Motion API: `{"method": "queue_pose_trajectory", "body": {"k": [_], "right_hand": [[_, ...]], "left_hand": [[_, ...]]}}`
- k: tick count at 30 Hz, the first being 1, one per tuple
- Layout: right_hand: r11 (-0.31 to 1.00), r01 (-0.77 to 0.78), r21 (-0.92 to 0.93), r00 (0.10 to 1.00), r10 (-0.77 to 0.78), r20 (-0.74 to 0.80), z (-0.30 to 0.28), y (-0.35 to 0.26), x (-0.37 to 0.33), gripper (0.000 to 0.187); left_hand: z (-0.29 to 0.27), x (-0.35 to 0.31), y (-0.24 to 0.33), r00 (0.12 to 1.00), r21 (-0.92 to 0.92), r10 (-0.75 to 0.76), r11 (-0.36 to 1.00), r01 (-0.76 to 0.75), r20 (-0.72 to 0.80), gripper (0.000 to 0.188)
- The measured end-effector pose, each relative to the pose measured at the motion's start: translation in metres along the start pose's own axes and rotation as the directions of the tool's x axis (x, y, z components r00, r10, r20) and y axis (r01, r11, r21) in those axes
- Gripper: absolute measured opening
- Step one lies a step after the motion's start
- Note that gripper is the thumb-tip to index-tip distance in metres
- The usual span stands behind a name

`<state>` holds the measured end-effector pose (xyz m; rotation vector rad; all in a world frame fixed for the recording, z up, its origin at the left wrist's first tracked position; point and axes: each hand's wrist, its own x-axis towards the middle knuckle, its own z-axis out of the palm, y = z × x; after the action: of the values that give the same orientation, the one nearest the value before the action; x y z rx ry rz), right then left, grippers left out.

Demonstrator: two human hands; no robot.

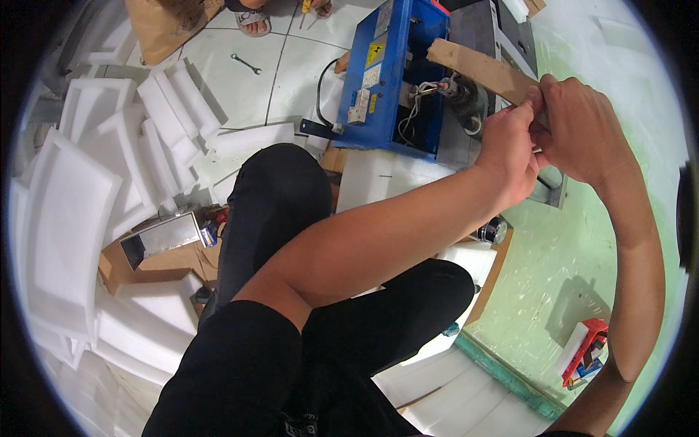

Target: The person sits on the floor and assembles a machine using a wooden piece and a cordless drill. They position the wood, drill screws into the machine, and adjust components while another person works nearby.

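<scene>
A brown flat strip (pixel 477 69), whose material I cannot tell, slants down from the open side of a blue metal machine housing (pixel 368 102). At its lower right end, my left hand (pixel 507 149) pinches it between thumb and fingers. My right hand (pixel 582 131) is closed on the same end, right against the left, and the fingers overlap so that the strip's end is hidden. Beneath the strip, loose wires (pixel 416 98) run to a dark motor-like part (pixel 462 102) inside the machine. A black power cord (pixel 322 91) curves along the housing's left side.
White foam pieces (pixel 69 226) pile up at the left. A wrench (pixel 246 64) lies on the tiled floor, near another person's foot (pixel 253 23). A metal box (pixel 162 240) rests on cardboard. At the right, a red tray (pixel 586 353) holds small items against the green wall.
</scene>
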<state>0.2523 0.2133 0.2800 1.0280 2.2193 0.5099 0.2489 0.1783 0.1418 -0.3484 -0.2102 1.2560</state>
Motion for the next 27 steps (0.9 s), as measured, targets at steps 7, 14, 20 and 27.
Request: {"method": "queue_pose_trajectory", "body": {"k": [7,14,20,27], "right_hand": [[0.999,-0.047,-0.006,0.996,0.047,0.073,-0.007,-0.006,0.005,0.036],[0.985,-0.133,-0.107,0.991,0.132,-0.013,-0.026,-0.011,-0.004,0.034],[0.882,-0.445,0.153,0.892,0.451,-0.008,-0.028,-0.004,-0.083,0.032],[0.063,-0.081,0.995,0.669,0.744,0.007,0.098,-0.046,-0.259,0.052]], "left_hand": [[0.002,-0.004,0.007,1.0,0.04,0.0,0.999,-0.001,0.015,0.028],[0.027,-0.007,0.014,0.996,0.128,0.015,0.991,-0.026,0.084,0.029],[0.044,-0.036,-0.009,0.978,0.587,-0.014,0.801,-0.114,0.209,0.032],[0.038,-0.091,-0.028,0.766,0.902,-0.528,-0.003,-0.433,0.366,0.04]]}}
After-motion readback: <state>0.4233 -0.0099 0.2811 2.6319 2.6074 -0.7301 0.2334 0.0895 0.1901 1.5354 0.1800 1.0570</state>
